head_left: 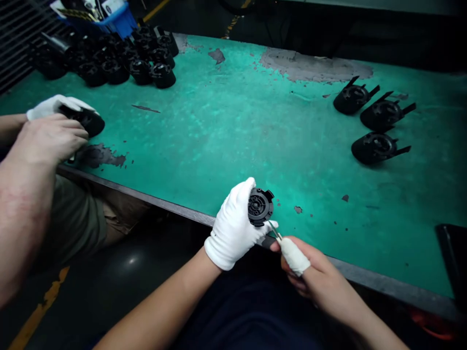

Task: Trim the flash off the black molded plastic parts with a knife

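Note:
My left hand [233, 228], in a white glove, wraps round a black round plastic part [260, 206] just above the table's near edge. The part's ringed, notched face is turned up toward me. My right hand [310, 265] is closed on a thin metal-tipped tool [275, 230], whose exact kind I cannot tell. White wrapping covers the thumb of that hand. The tool's tip is at the lower rim of the part, beside my left thumb; whether it touches is unclear. The tool's grip is hidden in my right fingers.
Three black cup-shaped parts with prongs [375, 148] stand at right on the green table [219, 131]. Many more black parts [116, 70] crowd the far left, before a blue bin [122, 22]. A co-worker's hands [51, 136] work on another black part at left.

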A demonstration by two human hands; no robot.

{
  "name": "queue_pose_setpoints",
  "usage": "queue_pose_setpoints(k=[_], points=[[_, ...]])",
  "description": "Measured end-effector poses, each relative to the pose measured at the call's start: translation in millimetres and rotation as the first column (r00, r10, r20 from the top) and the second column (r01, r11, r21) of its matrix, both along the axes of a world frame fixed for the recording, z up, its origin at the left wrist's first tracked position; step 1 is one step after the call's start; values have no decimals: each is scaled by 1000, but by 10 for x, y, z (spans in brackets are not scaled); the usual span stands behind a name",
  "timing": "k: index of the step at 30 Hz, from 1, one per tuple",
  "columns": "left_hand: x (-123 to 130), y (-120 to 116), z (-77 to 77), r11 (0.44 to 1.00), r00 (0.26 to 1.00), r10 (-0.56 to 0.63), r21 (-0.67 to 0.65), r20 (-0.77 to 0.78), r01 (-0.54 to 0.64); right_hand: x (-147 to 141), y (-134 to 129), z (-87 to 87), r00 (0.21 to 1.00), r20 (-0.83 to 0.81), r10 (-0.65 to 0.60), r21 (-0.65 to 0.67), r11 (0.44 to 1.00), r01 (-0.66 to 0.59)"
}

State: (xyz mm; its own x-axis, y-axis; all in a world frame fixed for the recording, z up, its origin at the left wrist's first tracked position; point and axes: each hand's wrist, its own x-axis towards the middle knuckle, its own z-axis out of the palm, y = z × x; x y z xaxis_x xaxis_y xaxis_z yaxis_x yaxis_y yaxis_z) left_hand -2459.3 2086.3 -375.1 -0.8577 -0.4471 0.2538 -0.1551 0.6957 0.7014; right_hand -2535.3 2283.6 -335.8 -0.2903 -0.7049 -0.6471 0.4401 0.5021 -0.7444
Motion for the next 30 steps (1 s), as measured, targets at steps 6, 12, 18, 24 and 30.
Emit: queue_pose_setpoints(k=[6,12,18,24,30], points=[[-30,-8,22,999,999,1,-52,39,1,237,-210,83,983,166,-81,-45,995,90],[-7,7,-49,997,997,69,-34,27,-68,479,-300,248,919,390,-57,-120,986,113],[42,76,-116,989,991,134,-65,-28,-136,732,-383,0,718,536,-444,59,868,493],[30,84,-98,978,991,125,-158,-54,-132,837,-363,26,676,563,-474,-26,808,588],[46,90,-49,983,990,95,-149,-102,-110,278,0,323,658,352,-666,-360,553,752]])
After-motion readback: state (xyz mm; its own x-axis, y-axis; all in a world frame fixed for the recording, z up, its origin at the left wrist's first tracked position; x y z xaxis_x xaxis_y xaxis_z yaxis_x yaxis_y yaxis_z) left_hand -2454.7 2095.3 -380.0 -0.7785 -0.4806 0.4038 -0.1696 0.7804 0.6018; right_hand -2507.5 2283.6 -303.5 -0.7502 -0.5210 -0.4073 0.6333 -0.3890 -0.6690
